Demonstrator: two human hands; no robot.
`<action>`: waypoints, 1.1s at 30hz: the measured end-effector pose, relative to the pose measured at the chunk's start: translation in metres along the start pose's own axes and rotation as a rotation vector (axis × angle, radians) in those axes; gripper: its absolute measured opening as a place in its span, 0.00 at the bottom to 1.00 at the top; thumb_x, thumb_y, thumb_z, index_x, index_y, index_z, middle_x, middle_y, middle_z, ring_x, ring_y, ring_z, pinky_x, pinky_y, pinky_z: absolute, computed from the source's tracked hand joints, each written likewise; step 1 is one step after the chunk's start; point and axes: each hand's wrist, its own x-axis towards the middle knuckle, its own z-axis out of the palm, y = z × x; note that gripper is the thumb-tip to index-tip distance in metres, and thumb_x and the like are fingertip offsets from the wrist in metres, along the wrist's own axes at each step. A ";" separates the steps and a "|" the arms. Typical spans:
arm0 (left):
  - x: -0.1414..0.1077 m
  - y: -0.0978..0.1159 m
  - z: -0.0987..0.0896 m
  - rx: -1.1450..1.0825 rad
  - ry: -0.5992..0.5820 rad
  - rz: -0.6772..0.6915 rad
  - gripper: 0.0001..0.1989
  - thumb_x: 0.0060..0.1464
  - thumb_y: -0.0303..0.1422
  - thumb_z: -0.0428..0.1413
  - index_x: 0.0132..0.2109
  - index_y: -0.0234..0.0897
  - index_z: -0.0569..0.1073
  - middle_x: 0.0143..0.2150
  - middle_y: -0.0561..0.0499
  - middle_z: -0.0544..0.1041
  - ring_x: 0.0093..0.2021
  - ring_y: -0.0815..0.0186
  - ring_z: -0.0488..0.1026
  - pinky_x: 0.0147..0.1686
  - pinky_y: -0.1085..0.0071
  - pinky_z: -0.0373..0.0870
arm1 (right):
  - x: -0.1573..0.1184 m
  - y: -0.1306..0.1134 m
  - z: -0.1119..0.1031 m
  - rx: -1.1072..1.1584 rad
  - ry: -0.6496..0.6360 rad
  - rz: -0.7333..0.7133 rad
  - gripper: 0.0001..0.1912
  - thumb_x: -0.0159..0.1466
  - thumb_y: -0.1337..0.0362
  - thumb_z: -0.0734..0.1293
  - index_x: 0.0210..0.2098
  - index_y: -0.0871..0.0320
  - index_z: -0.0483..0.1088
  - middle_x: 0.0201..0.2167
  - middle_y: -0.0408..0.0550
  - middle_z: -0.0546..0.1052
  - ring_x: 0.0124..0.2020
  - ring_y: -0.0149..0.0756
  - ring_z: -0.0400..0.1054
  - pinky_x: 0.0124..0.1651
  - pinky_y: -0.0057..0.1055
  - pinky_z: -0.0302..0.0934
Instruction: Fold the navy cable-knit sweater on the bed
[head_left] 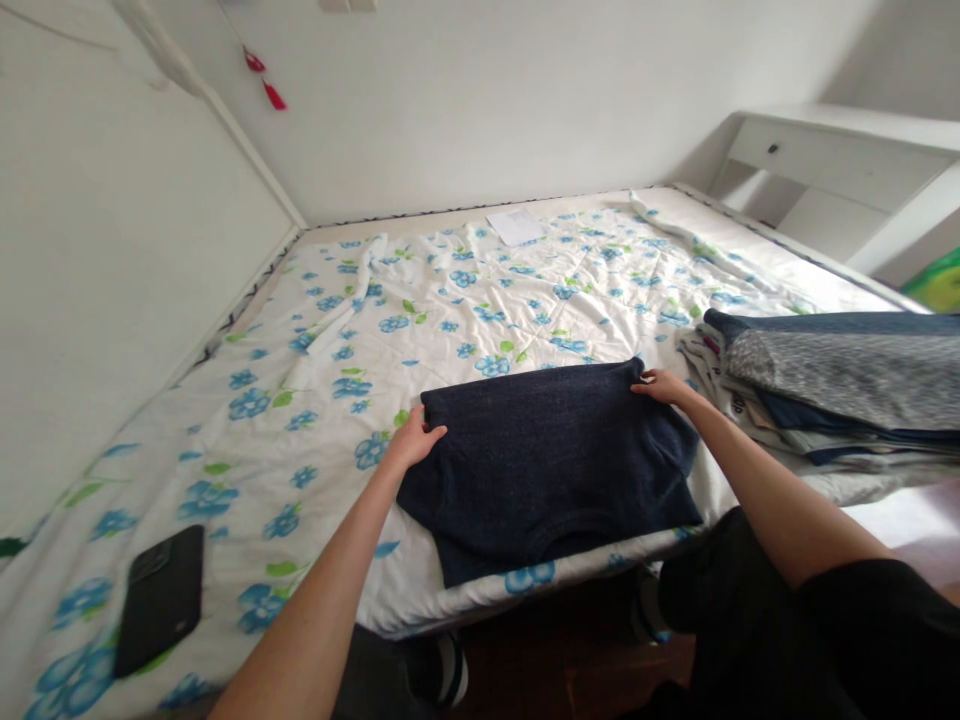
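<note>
A dark navy shirt (547,460) lies folded over on the bed near its front edge, its neckline toward me. My left hand (415,438) pinches the shirt's far left corner between thumb and fingers. At the far right corner, my right hand (661,386) grips the cloth the same way. The far edge of the shirt runs nearly straight between both hands. Its sleeves spread out at the near left and near right.
A floral sheet (420,290) covers the bed. A stack of folded clothes (847,380) sits at the right. At the near left lies a black phone (161,598). A white paper (515,227) rests near the wall, and a white cabinet (840,170) stands at the far right.
</note>
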 end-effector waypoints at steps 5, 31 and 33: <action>-0.015 0.022 0.011 0.237 0.127 0.287 0.37 0.70 0.40 0.59 0.81 0.37 0.64 0.79 0.32 0.70 0.78 0.43 0.71 0.77 0.48 0.68 | -0.013 -0.021 0.017 -0.152 0.242 -0.164 0.46 0.72 0.49 0.74 0.81 0.67 0.62 0.73 0.73 0.73 0.72 0.64 0.72 0.75 0.52 0.66; -0.019 0.029 0.049 0.325 -0.189 0.336 0.58 0.65 0.69 0.56 0.86 0.35 0.57 0.88 0.34 0.52 0.87 0.34 0.50 0.83 0.46 0.51 | -0.025 -0.036 0.076 -0.162 0.236 -0.056 0.50 0.81 0.35 0.51 0.88 0.62 0.48 0.88 0.65 0.46 0.87 0.66 0.43 0.84 0.68 0.42; -0.019 0.032 0.047 0.329 -0.142 0.325 0.52 0.70 0.66 0.49 0.85 0.32 0.60 0.87 0.32 0.56 0.86 0.36 0.54 0.82 0.46 0.54 | -0.029 -0.041 0.078 -0.180 0.246 -0.051 0.49 0.81 0.36 0.51 0.88 0.63 0.49 0.88 0.65 0.47 0.86 0.67 0.44 0.84 0.67 0.42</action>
